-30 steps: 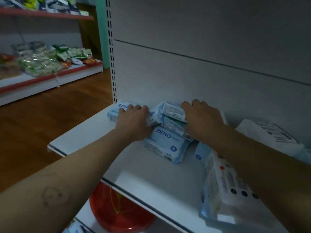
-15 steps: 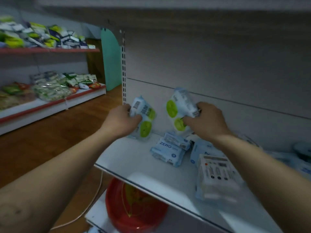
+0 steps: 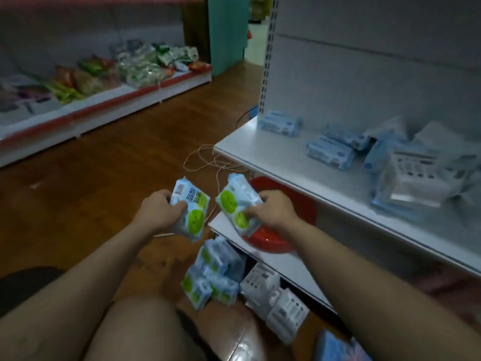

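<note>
Evidently, left hand [image 3: 158, 212] and right hand [image 3: 273, 212] each gripped a wipe pack [image 3: 191, 207]; floor pile [image 3: 210, 277] lay directly below both.

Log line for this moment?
left hand: grips left green-dot pack | right hand: grips right green-dot pack | nearby: floor pile

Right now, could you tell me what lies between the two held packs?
Nothing: left pack and right pack are apart; the head view shows only floor and a thin cord behind the gap.
</note>
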Motion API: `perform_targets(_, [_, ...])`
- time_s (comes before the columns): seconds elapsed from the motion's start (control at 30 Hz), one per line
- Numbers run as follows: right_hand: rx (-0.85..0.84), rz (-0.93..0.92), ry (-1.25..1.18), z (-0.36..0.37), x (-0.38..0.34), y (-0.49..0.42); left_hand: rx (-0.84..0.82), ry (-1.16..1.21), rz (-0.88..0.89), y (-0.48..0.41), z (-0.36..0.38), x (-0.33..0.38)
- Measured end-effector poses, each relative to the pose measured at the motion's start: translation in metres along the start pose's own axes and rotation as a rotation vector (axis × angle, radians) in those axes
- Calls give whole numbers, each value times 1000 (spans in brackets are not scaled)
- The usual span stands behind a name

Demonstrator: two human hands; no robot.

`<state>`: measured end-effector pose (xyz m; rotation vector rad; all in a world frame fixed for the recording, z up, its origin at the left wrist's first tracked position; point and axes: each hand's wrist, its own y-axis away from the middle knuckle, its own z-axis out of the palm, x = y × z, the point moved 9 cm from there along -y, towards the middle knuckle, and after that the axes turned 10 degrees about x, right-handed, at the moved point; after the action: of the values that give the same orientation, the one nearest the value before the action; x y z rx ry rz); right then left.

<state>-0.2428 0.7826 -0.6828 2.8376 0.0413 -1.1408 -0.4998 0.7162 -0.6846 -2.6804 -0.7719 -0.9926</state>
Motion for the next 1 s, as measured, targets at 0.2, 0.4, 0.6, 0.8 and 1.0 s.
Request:
perform_targets(0.2, [-179,84,170,107,49,18,-90,30,-216,22,40,-124])
perform_targets(0.4, [-284,169,330,180,106,31,-130,25,-420,25,103,-210])
perform_targets(0.6, [-311,171,279,226,123,22,-131,-12,-508,27,156,-271])
perform_targets(0.8, [-272,119,256,266,110,-5,-97,1,-582,22,201,-315])
perform_targets(1.0, [-264,90,457,285,117,-9,-273,138,-590,34,240,-287])
